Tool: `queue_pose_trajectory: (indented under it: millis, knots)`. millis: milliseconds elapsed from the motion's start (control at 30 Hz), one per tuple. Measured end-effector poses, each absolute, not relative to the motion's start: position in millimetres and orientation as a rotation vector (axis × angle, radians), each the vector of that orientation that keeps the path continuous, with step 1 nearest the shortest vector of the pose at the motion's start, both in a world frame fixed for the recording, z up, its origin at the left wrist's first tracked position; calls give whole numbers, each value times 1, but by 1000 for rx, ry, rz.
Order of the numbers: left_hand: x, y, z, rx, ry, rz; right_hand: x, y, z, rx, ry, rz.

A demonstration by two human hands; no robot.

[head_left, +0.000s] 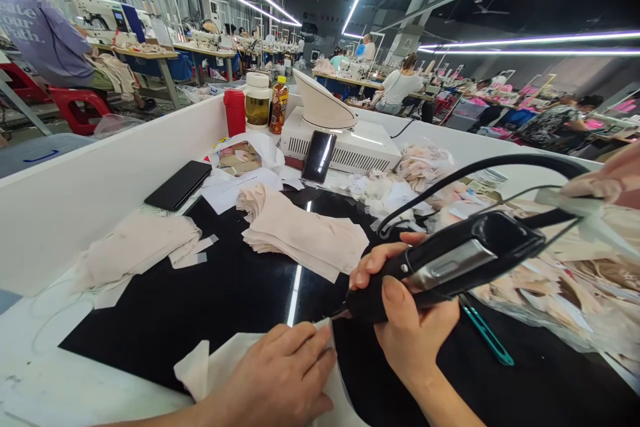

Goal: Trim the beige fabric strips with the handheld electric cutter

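Head view. The left hand lies palm down, fingers unclenched, upon a pale cream fabric piece, whose far edge extends just past the fingertips. The right hand grasps a black, silver-panelled handheld tool; its slim metal tip stands at that edge, contact uncertain. Beyond, a stack of pale pink fabric pieces rests on a glossy black board.

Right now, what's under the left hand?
A pale fabric piece, showing on either side of the left hand, over part of the black work surface. Anything else beneath the hand or fabric is covered.
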State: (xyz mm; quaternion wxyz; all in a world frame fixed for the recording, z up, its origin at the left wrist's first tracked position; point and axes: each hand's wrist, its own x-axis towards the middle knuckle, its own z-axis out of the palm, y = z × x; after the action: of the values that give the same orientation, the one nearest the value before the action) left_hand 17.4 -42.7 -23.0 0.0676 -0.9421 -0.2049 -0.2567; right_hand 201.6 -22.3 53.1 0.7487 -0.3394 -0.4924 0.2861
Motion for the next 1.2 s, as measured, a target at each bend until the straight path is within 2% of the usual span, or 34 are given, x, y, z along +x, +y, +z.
queue_pose_trajectory:
  millis: [367,1033,1200]
  knots:
    - [20,-40,-20,-2839,-633,-904,197,-23,53,-716,-1055,652]
    - [18,-43,-23,-2918,-623,-698,189,-26,53,-684,-1066,705]
    - [19,-44,-24,-2904,-638,-808,189,-26,51,-690,-1073,698]
